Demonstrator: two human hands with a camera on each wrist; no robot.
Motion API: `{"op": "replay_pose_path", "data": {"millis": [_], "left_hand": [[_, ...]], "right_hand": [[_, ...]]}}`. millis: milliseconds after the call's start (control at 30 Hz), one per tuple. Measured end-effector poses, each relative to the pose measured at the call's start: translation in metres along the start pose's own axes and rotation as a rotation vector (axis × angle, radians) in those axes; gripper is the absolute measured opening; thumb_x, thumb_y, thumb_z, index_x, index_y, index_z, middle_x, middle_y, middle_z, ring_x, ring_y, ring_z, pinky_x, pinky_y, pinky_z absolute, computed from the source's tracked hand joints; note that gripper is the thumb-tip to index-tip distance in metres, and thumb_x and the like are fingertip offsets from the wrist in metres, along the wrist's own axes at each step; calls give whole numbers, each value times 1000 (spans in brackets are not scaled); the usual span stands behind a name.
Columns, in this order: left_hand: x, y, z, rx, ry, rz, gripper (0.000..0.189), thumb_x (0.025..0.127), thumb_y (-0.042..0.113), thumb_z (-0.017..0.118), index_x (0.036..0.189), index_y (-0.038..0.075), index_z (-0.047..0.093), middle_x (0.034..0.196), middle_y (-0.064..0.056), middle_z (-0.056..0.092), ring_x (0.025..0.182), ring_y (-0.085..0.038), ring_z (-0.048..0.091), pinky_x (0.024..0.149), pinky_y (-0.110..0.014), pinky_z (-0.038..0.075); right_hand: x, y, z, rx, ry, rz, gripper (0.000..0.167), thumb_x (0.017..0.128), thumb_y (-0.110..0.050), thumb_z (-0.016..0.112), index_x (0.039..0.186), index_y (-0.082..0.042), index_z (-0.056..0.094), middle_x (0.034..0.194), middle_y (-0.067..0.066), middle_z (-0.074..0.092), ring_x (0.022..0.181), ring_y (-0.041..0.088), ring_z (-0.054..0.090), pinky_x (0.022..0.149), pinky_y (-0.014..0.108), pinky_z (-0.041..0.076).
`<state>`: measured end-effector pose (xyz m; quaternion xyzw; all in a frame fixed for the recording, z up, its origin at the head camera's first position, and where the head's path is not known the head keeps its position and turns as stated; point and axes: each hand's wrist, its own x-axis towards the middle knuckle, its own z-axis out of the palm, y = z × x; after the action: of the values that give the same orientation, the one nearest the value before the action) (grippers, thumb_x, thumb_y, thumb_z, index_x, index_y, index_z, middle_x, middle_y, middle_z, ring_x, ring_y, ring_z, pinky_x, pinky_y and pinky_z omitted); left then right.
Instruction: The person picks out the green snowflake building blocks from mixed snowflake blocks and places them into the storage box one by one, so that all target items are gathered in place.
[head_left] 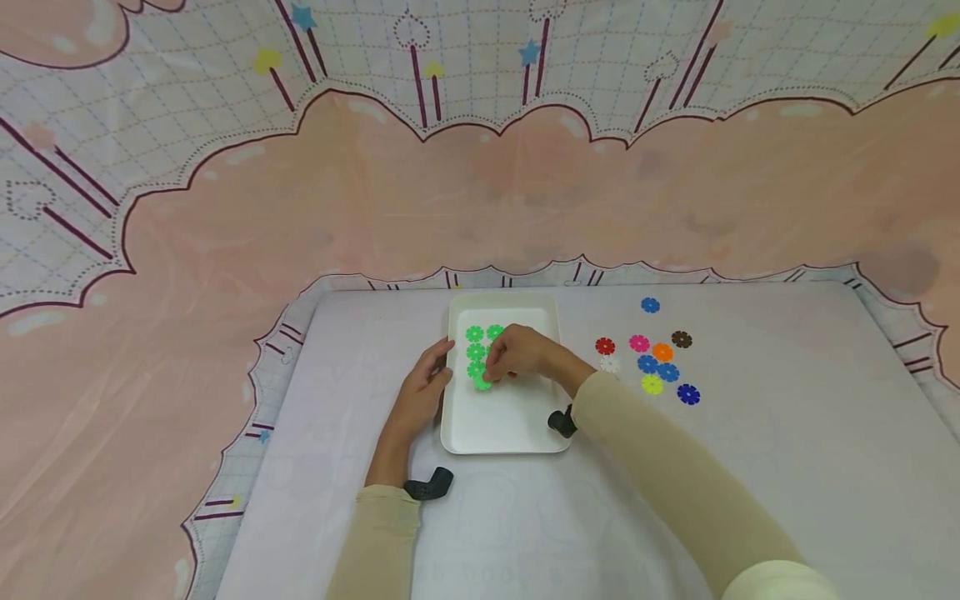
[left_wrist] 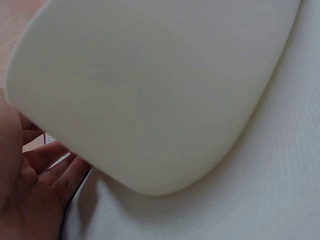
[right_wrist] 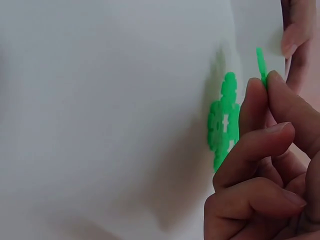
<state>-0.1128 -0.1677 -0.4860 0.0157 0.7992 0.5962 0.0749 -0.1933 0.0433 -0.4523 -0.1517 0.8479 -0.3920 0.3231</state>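
Disc pinched by right hand over tray | left hand relaxed at tray's side

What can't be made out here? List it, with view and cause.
Head: full count of green discs; the right hand blocks the view.
Right wrist: lower part of the pinched disc; fingertips cover it.
Left wrist: the rest of the tray; the top edge cuts it off.

We log the left hand at the left edge of the white tray, right hand over green discs. Multicoloured discs lie beyond the tray's right edge, nearer the far edge of the desk.
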Motion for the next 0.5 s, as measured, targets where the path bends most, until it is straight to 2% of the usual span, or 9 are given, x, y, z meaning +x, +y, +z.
{"op": "replay_pose_path", "data": {"millis": [267, 500], "left_hand": [[12, -28, 0, 6, 17, 15, 48, 107, 11, 47, 155, 15, 44, 167, 2, 32, 152, -26, 36, 124, -48, 33], [12, -32, -1, -6, 27, 41, 46, 106, 14, 50, 152, 21, 48, 164, 8, 37, 149, -24, 41, 121, -49, 37]], "right_hand": [[5, 2, 5, -52, 25, 45, 13, 82, -22, 86, 80, -14, 76, 66, -4, 59, 64, 11, 51, 62, 24, 41], [7, 2, 9, -100, 51, 34, 16, 81, -24, 87, 78, -14, 75, 64, -5, 59, 63, 10, 52, 62, 23, 41]]}}
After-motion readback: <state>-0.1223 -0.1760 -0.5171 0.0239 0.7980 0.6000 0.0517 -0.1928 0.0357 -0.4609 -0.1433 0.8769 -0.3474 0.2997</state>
